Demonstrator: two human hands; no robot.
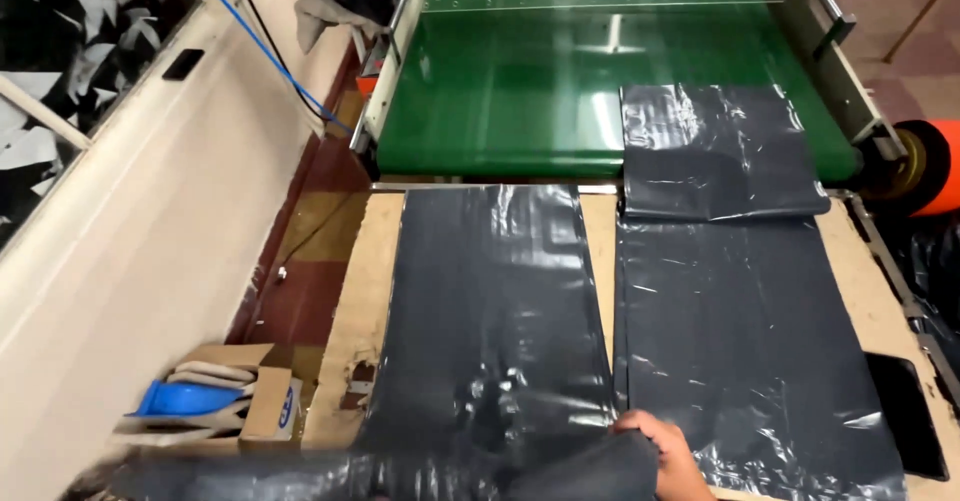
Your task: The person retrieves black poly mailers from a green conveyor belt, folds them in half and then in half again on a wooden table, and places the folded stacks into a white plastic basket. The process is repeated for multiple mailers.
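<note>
My right hand point(662, 449) is at the bottom edge of the view, closed on a bunched fold of black plastic sheet point(420, 473) that runs left along the near edge. The fold belongs to the left stack of black plastic bags point(490, 311), lying flat on a cardboard-covered table point(365, 291). A second stack of black bags point(740, 351) lies just right of the hand. Another black bag point(715, 151) rests half on the green conveyor belt point(500, 91), overlapping the far end of the right stack. My left hand is out of view.
A small cardboard box point(265, 401) holding blue and white items sits on the floor at the left. A cream ledge with a blue cable point(260, 46) runs along the left. An orange roll point(930, 166) sits at the right, and a flat black panel point(905, 411) lies by the table's right edge.
</note>
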